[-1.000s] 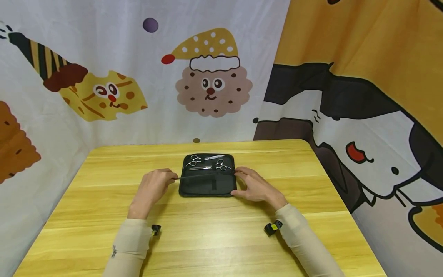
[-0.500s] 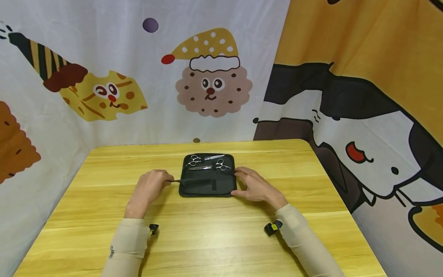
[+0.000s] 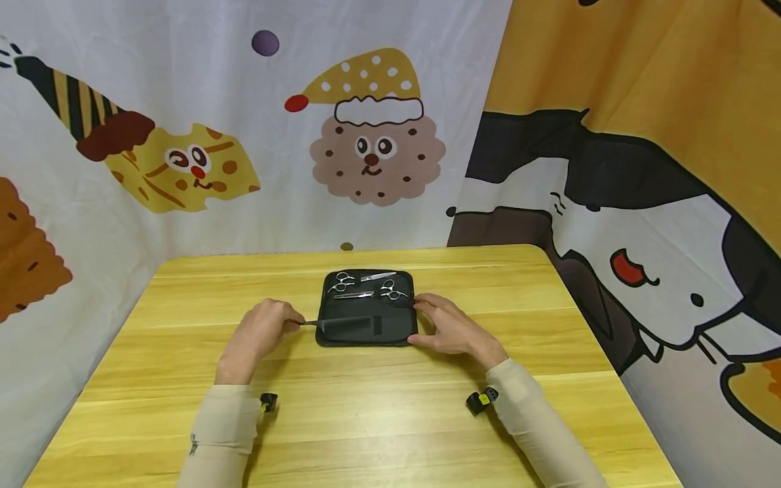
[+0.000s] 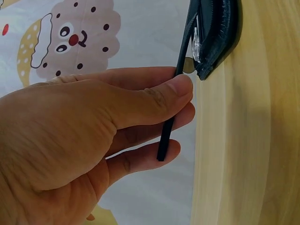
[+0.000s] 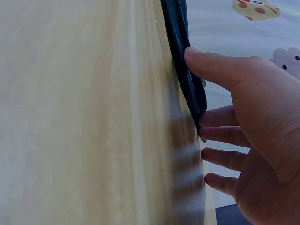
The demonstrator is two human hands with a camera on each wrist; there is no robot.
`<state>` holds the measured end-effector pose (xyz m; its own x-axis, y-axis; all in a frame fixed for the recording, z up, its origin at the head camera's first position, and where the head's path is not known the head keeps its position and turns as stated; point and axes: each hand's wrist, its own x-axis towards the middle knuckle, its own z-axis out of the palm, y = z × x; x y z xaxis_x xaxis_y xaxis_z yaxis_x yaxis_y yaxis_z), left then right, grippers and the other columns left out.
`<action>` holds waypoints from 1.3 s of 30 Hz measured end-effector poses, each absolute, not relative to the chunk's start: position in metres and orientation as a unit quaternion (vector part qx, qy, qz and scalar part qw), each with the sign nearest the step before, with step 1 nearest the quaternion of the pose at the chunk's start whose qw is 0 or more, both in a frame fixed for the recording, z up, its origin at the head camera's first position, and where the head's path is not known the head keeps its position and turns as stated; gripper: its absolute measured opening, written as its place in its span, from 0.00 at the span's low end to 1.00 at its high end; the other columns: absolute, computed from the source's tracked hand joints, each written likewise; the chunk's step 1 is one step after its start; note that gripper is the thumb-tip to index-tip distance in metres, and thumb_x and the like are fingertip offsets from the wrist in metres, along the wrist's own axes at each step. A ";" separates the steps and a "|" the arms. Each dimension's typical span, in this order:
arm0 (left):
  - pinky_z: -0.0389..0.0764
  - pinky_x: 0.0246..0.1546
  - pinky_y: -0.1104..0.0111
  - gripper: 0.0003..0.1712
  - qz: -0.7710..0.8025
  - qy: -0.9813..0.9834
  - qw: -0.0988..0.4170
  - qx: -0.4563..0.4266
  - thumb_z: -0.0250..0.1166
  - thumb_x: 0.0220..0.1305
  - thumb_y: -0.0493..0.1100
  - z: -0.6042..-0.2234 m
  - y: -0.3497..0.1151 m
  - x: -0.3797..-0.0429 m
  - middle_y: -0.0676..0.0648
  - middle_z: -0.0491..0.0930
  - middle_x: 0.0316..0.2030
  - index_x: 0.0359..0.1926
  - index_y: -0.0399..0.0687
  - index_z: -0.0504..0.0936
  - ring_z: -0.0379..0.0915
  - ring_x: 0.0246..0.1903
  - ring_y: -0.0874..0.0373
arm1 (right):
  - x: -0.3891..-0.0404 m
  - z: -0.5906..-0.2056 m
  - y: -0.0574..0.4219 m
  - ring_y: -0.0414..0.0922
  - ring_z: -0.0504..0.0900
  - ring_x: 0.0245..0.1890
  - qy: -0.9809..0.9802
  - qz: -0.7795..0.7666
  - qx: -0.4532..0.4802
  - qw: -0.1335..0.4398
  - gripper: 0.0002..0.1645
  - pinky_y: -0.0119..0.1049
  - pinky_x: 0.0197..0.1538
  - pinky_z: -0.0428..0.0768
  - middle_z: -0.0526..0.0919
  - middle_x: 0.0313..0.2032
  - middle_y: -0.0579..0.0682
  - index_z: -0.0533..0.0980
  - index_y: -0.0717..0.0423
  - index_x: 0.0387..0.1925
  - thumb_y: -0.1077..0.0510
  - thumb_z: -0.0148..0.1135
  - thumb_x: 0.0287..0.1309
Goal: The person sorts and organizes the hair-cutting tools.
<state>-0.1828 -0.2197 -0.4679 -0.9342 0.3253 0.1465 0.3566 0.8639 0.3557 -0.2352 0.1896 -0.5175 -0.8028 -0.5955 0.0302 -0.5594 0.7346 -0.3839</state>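
Observation:
A black zippered case [image 3: 396, 333] lies unfolded on the table. In its far half are two pairs of silver scissors, one [image 3: 393, 291] with finger rings to the right, the other [image 3: 342, 281] with rings to the left. My left hand [image 3: 261, 332] pinches the thin handle of a black comb [image 3: 344, 324] between thumb and fingers, left of the case. The comb's wide part is over the near half of the case; in the left wrist view the handle [image 4: 164, 140] crosses the fingers. My right hand [image 3: 448, 327] rests its thumb and fingertips against the case's right edge, fingers spread.
The wooden table [image 3: 372, 420] extends around the case on all sides. Behind it hangs a printed cloth [image 3: 219, 41] with cartoon figures. A small black device sits at each wrist.
My left hand has moved a little left and toward me, drawing the comb along, and more of the comb's wide part shows. My right hand and the case have stayed in place.

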 end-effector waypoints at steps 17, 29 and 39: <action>0.96 0.53 0.51 0.09 -0.244 -0.948 -0.025 -0.203 0.79 0.66 0.29 -0.465 -0.220 -0.183 0.41 0.97 0.45 0.43 0.44 0.99 0.96 0.47 0.46 | -0.237 -0.516 0.190 0.63 0.72 0.83 0.931 -0.187 -0.309 0.046 0.47 0.59 0.87 0.71 0.73 0.82 0.64 0.78 0.66 0.75 0.38 0.78 0.70; 0.96 0.48 0.53 0.09 -0.243 -0.943 -0.025 -0.226 0.80 0.65 0.28 -0.465 -0.218 -0.182 0.43 0.97 0.42 0.40 0.45 0.99 0.94 0.42 0.54 | -0.237 -0.518 0.189 0.63 0.74 0.82 0.930 -0.183 -0.315 0.042 0.47 0.58 0.87 0.72 0.74 0.81 0.65 0.78 0.66 0.75 0.37 0.78 0.70; 0.92 0.43 0.56 0.13 -0.192 -0.956 0.015 -0.220 0.75 0.65 0.26 -0.475 -0.208 -0.186 0.50 0.96 0.38 0.35 0.49 0.99 0.88 0.36 0.57 | -0.236 -0.518 0.190 0.63 0.75 0.82 0.930 -0.182 -0.316 0.037 0.47 0.59 0.86 0.73 0.74 0.81 0.65 0.78 0.66 0.75 0.38 0.79 0.69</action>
